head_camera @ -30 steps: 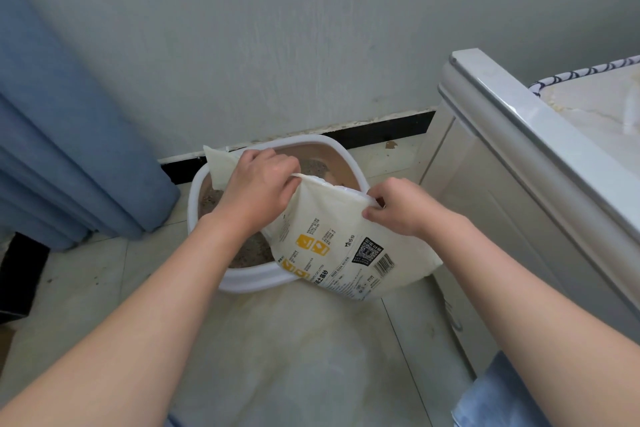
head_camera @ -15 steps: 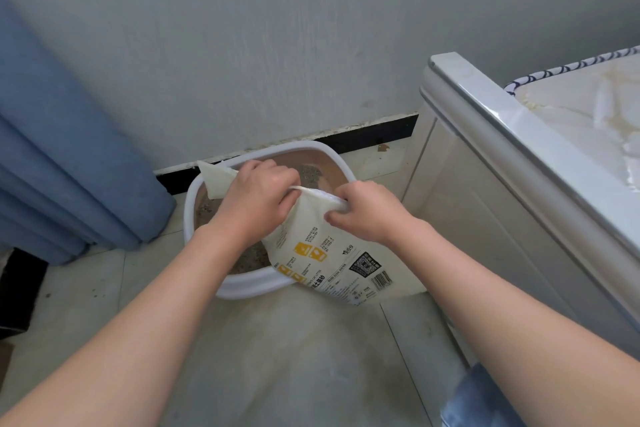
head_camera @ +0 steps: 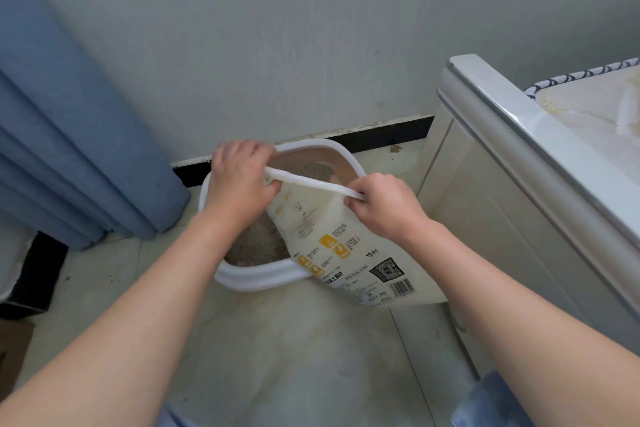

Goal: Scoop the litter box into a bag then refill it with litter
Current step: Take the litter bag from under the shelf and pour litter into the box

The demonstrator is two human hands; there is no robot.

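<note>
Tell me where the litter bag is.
Head view, centre: the litter bag leans across the litter box rim on the right, its top gripped by left hand and right hand.

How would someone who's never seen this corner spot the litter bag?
From the blue curtain on the left, look right along the floor to the white-rimmed litter box against the wall. The litter bag leans over its right rim, its top edge gripped by the left hand and right hand. Nothing else here is a cream pouch printed with yellow icons and a barcode.
</note>
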